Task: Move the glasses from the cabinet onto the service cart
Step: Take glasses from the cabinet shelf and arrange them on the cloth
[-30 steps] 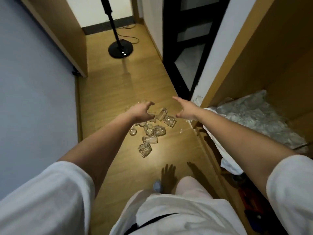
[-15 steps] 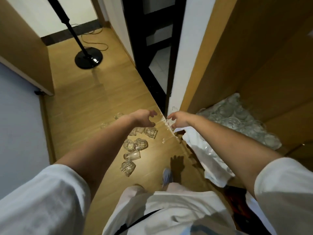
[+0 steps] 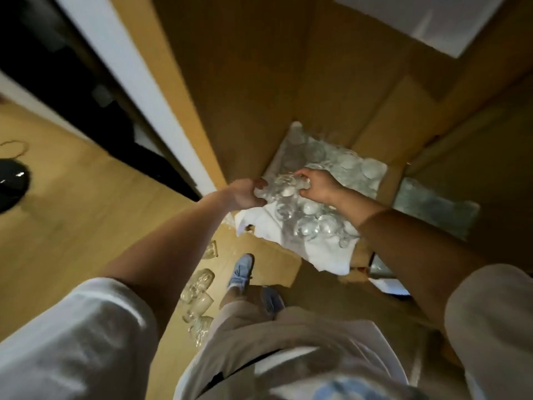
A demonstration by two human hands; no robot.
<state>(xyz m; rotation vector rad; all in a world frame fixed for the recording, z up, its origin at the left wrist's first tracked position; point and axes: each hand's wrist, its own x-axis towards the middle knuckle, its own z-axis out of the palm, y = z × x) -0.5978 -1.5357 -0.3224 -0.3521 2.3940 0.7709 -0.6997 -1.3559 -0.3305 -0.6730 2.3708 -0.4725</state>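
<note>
Lot: glasses (image 3: 314,226) on the cabinet (image 3: 248,82) shelf, centre of frame, both hands on stock.
Nearest, loose floor glasses (image 3: 199,287) lie at lower centre, near a blue shoe (image 3: 240,271): a backward step could crush them. Beyond, a white cloth (image 3: 326,255) overhangs the shelf edge; dragging it could spill the load. Left hand (image 3: 245,194) and right hand (image 3: 320,186) curl their fingers round one cluster (image 3: 284,184); bunched glass may slip. No cart visible. No legible writing.

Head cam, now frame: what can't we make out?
- The service cart: nowhere in the head view, beyond its edges.
- Grip of the left hand and right hand on the clear drinking glasses in the wooden cabinet: motion-blurred, number held unclear.
- Pile on the crumpled white cloth: overlapping, uncountable.
- The clear glasses on the wooden floor: partly behind the left forearm.
</note>
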